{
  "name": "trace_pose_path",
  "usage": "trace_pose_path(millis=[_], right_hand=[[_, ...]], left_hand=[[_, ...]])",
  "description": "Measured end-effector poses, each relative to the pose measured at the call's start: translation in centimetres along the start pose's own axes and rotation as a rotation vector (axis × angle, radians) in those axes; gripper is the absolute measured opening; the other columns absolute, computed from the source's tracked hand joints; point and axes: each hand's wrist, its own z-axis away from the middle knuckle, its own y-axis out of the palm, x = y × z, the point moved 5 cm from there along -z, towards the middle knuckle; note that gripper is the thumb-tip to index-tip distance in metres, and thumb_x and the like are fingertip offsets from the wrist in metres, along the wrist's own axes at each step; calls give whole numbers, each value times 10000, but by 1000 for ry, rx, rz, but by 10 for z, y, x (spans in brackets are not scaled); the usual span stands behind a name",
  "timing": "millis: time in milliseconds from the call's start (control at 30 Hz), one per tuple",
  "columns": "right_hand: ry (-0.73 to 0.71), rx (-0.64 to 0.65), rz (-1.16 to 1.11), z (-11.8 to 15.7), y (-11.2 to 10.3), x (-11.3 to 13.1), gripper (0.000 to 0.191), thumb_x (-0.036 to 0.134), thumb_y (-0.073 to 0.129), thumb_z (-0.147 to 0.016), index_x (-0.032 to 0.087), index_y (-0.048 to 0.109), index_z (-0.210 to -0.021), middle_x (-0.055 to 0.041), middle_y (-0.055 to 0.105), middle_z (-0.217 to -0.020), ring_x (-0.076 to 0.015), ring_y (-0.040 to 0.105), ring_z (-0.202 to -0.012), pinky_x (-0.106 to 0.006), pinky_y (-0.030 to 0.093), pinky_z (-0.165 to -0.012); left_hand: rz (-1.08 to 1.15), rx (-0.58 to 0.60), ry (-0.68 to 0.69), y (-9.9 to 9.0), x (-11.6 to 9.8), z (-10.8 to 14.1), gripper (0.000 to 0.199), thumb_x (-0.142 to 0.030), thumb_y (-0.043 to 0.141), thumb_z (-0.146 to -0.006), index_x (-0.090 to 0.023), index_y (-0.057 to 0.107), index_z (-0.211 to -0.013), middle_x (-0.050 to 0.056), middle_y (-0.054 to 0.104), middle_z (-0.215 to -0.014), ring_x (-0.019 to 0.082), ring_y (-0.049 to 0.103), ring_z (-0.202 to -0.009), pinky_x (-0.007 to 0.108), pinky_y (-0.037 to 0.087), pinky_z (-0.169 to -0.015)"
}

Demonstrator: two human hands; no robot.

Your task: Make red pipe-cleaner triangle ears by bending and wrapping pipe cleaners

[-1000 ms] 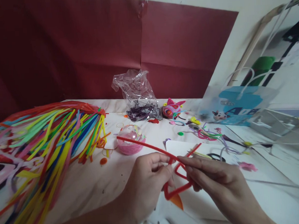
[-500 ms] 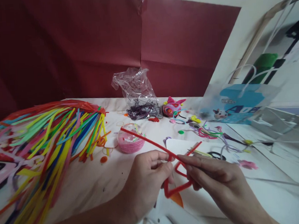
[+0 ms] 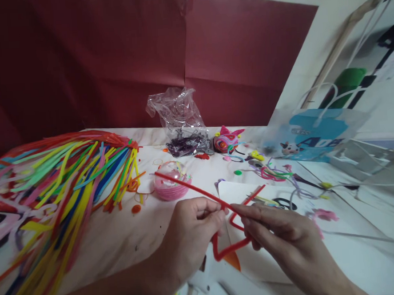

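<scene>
Between my two hands is a red pipe cleaner (image 3: 199, 190), bent into angular corners below my fingers, with one long straight end pointing up and left. My left hand (image 3: 192, 230) pinches it near a bend, thumb against forefinger. Close beside it, my right hand (image 3: 282, 235) pinches the same pipe cleaner where two lengths cross. A shorter red end sticks up to the right behind my right fingers. Beyond the long end sits a clear ball (image 3: 170, 180) whose lower half is wound with pink strands. White paper (image 3: 231, 192) lies under and behind my right hand.
A large bundle of colourful pipe cleaners (image 3: 85, 172) spreads over the left side. At the back are a clear plastic bag (image 3: 181, 115) with dark pieces and a pink eared ball (image 3: 227, 141). Loose scraps (image 3: 273, 171) and a blue-white carrier bag (image 3: 316, 133) lie right.
Both hands keep their pinch on the red pipe cleaner. Its long end has dipped slightly and shifted left, and the lower bend has moved a little left.
</scene>
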Motion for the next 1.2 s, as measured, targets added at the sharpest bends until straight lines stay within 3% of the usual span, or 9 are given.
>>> trace_pose_path(millis=[600, 867, 1200], right_hand=[[-71, 75, 2, 3, 3, -1, 370, 80, 478, -822, 262, 656, -1090, 28, 580, -579, -96, 522, -483, -177, 418, -448], [-85, 61, 28, 1, 2, 2, 355, 81, 476, -814, 227, 672, -1070, 17, 581, -560, -102, 520, -464, -182, 420, -434], [-24, 68, 44, 2, 6, -3, 279, 159, 512, -835, 212, 685, -1048, -6, 594, -567, -124, 530, -470, -201, 430, -427]], left_hand=[[-1, -21, -44, -2, 2, -1, 195, -245, 516, -747, -150, 528, -577, -37, 491, -489, 72, 419, -428, 207, 324, -441], [102, -10, -53, -1, 3, -2, 95, -200, 554, -720, -127, 613, -706, -36, 527, -483, 66, 438, -422, 187, 323, -422], [113, -10, -86, -1, 3, -2, 122, -218, 584, -705, -106, 615, -665, -22, 530, -499, 71, 448, -469, 198, 328, -473]])
